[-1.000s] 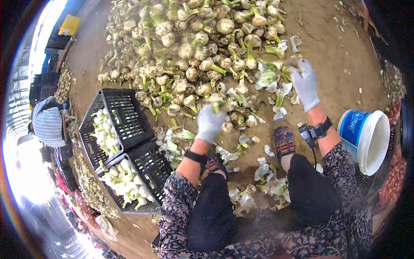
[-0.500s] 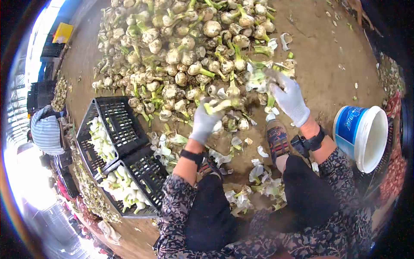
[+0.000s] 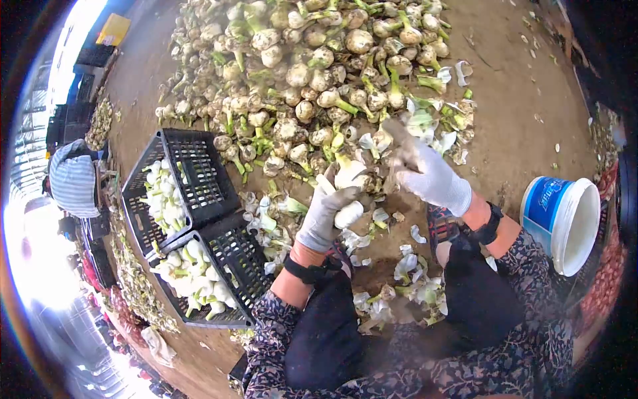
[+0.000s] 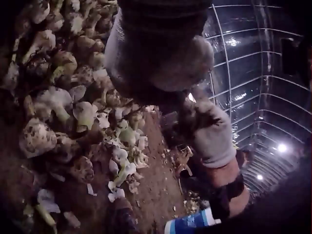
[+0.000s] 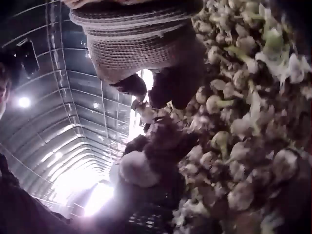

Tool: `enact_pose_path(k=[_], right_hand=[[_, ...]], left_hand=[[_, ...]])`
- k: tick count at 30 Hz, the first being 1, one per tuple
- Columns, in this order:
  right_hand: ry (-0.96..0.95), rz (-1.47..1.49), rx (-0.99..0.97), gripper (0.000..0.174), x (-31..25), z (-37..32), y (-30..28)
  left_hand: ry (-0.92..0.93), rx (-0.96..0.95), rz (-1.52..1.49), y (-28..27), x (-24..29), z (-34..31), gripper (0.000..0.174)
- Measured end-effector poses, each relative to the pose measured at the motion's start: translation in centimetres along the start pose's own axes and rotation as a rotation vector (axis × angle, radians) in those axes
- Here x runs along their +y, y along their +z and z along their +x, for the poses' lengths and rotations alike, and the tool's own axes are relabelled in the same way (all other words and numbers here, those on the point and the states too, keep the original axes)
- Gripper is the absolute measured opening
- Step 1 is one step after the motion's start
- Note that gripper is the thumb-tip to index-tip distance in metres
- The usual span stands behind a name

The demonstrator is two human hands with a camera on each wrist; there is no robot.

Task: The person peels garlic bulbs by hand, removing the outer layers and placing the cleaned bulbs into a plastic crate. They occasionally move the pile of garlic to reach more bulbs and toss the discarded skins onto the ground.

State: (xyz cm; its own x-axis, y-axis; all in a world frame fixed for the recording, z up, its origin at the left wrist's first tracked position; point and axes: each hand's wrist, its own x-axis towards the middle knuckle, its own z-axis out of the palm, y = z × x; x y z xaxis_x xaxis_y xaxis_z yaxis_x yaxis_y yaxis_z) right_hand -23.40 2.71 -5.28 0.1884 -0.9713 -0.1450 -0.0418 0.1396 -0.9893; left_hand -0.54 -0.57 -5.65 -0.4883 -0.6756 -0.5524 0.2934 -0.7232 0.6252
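Low over a dirt floor, my gloved left hand [image 3: 323, 214] grips a pale garlic bulb [image 3: 350, 175] by its lower part. My gloved right hand [image 3: 425, 174] meets it from the right and pinches the bulb's dirty outer skin. In the left wrist view the left glove [image 4: 156, 53] fills the top and the right glove [image 4: 212, 134] sits just beyond it. The right wrist view shows the right glove [image 5: 141, 44] above the left glove [image 5: 141, 168]. Both hands hover at the near edge of a big pile of unpeeled bulbs [image 3: 312, 66].
Two black crates [image 3: 199, 179] [image 3: 236, 256] with peeled white bulbs stand at my left. A blue and white bucket [image 3: 565, 219] lies at my right. Peeled skins [image 3: 405, 266] litter the floor by my feet. Another person [image 3: 73, 183] crouches far left.
Both hands have drawn back from the pile towards me and come together. The left hand has lifted a bulb, and the right hand has moved left onto it.
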Motion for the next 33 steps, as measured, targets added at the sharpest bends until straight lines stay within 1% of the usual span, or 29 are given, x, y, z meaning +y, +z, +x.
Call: enact_pose_path(k=[1,2,4,5,7,9,10,11,14,15,17,18,19,22,23,26,27,30,33], right_hand=[[0.013,0.233,-0.026,0.068,-0.3,0.4,1.3],[0.180,0.259,-0.146,0.066,-1.4,0.5,1.3],[0.256,0.362,-0.162,0.047,-2.8,1.1,2.7],[0.269,0.225,-0.179,0.040,-2.8,1.5,2.9],[0.291,-0.051,-0.210,0.027,-2.6,2.3,3.3],[0.177,-0.159,-0.157,0.021,-2.4,2.5,3.9],[0.119,-0.213,-0.130,0.020,-2.3,2.6,4.2],[0.126,-0.444,-0.141,0.025,-3.9,2.7,4.1],[0.042,-1.049,-0.313,0.027,-3.5,3.7,2.7],[0.163,-1.258,-0.321,0.031,-4.1,4.2,3.0],[-0.001,-1.156,-0.101,0.025,-2.8,3.9,2.0],[-0.085,-1.103,0.006,0.023,-2.0,3.9,1.4],[-0.192,-0.871,0.008,0.029,-1.0,4.0,1.1],[-0.043,-0.343,-0.228,0.034,-3.6,3.6,2.6],[-0.017,-0.077,-0.125,0.034,-0.6,3.5,4.0],[0.001,0.021,-0.057,0.029,0.4,3.4,5.1],[0.007,-0.092,-0.017,0.024,0.2,3.3,5.1],[-0.102,-0.335,0.073,0.021,-0.9,2.7,5.0],[-0.157,-0.463,0.107,0.017,-1.1,2.8,4.9]], left_hand=[[-0.017,-0.016,0.012,-0.2,0.2,-0.1,0.062],[0.036,0.004,0.066,-0.1,0.4,-0.4,0.064],[0.138,0.048,0.175,0.6,0.5,-1.0,0.068],[0.126,0.046,0.165,0.7,0.8,-1.3,0.074],[0.241,0.119,0.406,1.3,0.8,-1.8,0.074],[0.319,0.182,0.607,1.0,0.8,-2.0,0.074],[0.340,0.206,0.688,0.6,0.8,-2.1,0.073],[0.360,0.230,0.770,0.2,0.8,-2.2,0.072],[0.305,0.236,0.823,-0.8,0.6,-2.4,0.072],[0.283,0.226,0.746,-1.0,0.8,-2.6,0.071],[0.237,0.205,0.589,-1.1,1.3,-3.1,0.070],[0.257,0.225,0.623,-1.3,1.3,-3.0,0.070],[0.275,0.246,0.658,-1.6,1.0,-2.9,0.070],[0.328,0.298,0.842,-0.5,1.0,-3.1,0.069],[0.348,0.314,0.918,0.1,1.2,-3.2,0.069],[0.431,0.378,1.137,0.7,1.2,-3.2,0.069],[0.411,0.375,1.130,0.8,1.2,-3.1,0.070],[0.354,0.364,1.103,1.1,1.1,-2.9,0.073],[0.411,0.375,1.045,1.2,0.2,-2.5,0.071]])
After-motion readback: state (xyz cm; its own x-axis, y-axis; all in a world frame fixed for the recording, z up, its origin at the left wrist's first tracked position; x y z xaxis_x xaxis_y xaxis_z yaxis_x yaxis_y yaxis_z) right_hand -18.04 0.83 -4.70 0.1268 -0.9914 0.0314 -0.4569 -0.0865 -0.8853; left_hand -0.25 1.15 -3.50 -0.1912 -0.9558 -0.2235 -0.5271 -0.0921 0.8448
